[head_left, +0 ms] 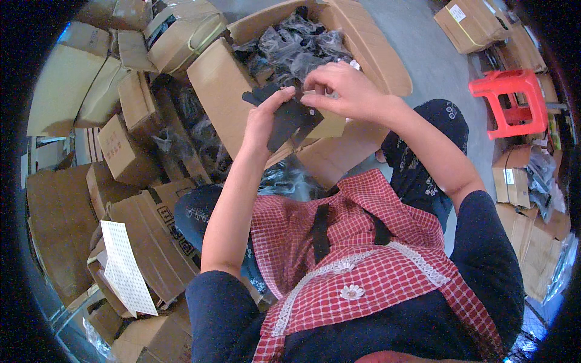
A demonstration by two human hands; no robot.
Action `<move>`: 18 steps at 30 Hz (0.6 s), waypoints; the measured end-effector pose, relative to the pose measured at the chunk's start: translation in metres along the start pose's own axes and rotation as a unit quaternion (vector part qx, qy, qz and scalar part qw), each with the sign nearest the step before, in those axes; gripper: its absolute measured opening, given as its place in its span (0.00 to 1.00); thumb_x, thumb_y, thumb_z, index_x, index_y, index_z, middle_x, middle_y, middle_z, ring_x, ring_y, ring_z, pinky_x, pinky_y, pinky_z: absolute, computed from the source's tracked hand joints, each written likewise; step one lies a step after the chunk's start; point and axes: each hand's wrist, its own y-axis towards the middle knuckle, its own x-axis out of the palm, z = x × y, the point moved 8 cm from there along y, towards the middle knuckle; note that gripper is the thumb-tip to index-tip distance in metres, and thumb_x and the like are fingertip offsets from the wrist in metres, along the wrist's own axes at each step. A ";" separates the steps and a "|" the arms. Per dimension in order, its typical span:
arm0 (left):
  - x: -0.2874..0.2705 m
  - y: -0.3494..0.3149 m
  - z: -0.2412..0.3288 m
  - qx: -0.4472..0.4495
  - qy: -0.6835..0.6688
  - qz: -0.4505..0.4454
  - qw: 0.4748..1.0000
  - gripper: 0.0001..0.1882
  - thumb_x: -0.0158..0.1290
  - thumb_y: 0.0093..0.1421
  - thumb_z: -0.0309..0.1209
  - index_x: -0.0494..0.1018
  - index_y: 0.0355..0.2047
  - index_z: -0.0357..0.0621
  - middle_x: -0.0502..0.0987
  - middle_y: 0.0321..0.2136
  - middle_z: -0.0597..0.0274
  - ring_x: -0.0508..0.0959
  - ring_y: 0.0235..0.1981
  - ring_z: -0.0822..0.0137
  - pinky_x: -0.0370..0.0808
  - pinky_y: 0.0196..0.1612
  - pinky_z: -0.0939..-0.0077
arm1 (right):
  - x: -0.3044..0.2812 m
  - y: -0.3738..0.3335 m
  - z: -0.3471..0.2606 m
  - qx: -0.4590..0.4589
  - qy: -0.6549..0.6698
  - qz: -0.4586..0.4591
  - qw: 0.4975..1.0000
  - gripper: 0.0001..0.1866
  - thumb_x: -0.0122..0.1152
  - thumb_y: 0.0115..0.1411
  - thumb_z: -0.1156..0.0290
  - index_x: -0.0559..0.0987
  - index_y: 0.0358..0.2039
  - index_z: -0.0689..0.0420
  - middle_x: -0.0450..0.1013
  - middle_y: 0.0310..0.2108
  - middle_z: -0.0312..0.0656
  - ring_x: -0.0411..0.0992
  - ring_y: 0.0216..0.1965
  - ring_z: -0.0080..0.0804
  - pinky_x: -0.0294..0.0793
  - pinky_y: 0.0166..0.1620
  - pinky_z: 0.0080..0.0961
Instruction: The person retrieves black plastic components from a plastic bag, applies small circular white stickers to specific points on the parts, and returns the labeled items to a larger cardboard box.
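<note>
My left hand (266, 120) grips a flat black item (289, 124), thumb on top, over the near side of an open carton. The item looks like folded cloth or a thin black pack; its exact kind is unclear. A small white round spot (311, 111) shows near its right edge. My right hand (345, 89) is at the item's upper right edge, thumb and fingertips pinched together. What lies between those fingertips is too small to make out. Beyond both hands, dark things in clear plastic bags (296, 45) fill the open carton (221, 91).
Cardboard boxes (130, 151) crowd the left side. A white sheet with rows of small marks (128, 269) lies on one of them. At right stand a red plastic stool (508, 103) and more cartons (469, 27). More plastic bags (290, 180) lie near my knees.
</note>
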 end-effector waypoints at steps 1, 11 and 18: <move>0.000 0.000 0.001 0.004 -0.005 0.000 1.000 0.15 0.60 0.56 0.37 0.78 0.39 0.40 0.79 0.34 0.61 0.79 0.30 0.68 0.77 0.36 0.75 | 0.000 0.001 0.002 0.030 0.058 -0.022 0.998 0.13 0.62 0.58 0.64 0.75 0.38 0.60 0.74 0.29 0.41 0.73 0.30 0.33 0.72 0.36 0.31; -0.002 0.009 -0.009 0.030 -0.012 0.004 0.999 0.15 0.56 0.59 0.39 0.78 0.38 0.40 0.79 0.32 0.61 0.79 0.30 0.68 0.77 0.35 0.72 | 0.013 -0.004 -0.027 0.000 0.087 -0.003 0.996 0.09 0.60 0.55 0.76 0.72 0.36 0.59 0.73 0.29 0.43 0.74 0.33 0.38 0.73 0.38 0.32; 0.011 0.001 -0.008 0.003 -0.063 -0.020 0.998 0.12 0.58 0.58 0.38 0.77 0.36 0.42 0.79 0.30 0.62 0.79 0.27 0.67 0.76 0.31 0.73 | 0.007 -0.002 -0.041 -0.116 -0.052 0.064 0.990 0.10 0.63 0.51 0.70 0.73 0.32 0.57 0.71 0.32 0.43 0.71 0.38 0.45 0.70 0.43 0.38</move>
